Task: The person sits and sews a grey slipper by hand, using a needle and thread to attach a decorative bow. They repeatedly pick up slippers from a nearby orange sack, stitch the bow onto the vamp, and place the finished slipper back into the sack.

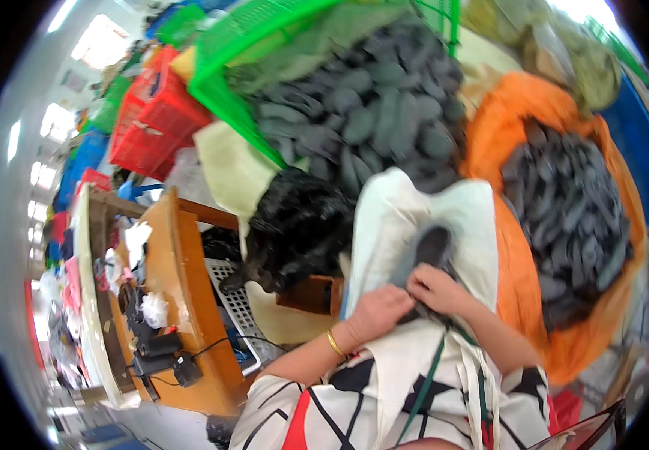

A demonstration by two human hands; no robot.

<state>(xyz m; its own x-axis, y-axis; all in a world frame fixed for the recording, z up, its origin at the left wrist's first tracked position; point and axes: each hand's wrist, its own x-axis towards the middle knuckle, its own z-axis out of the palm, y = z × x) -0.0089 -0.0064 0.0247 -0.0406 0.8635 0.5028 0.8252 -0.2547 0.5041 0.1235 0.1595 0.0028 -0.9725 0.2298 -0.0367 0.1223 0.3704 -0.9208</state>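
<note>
Over my lap lies a white cloth sheet [377,202]. A dark grey shoe sole [432,244] rests on it, its rounded end pointing away from me. My left hand [381,309] pinches the near left part, fingers curled. Close beside it, my right hand [435,289] grips the near right edge of the same sole between thumb and fingers. The hands almost touch each other. The sole's near end is mostly hidden under my fingers.
Ahead, a green crate [246,124] holds a heap of grey soles [384,101]. An orange sack [508,135] of similar soles stands at right. A black plastic bag [298,225] lies left of the cloth. A wooden table [189,300] and red crate [152,112] stand farther left.
</note>
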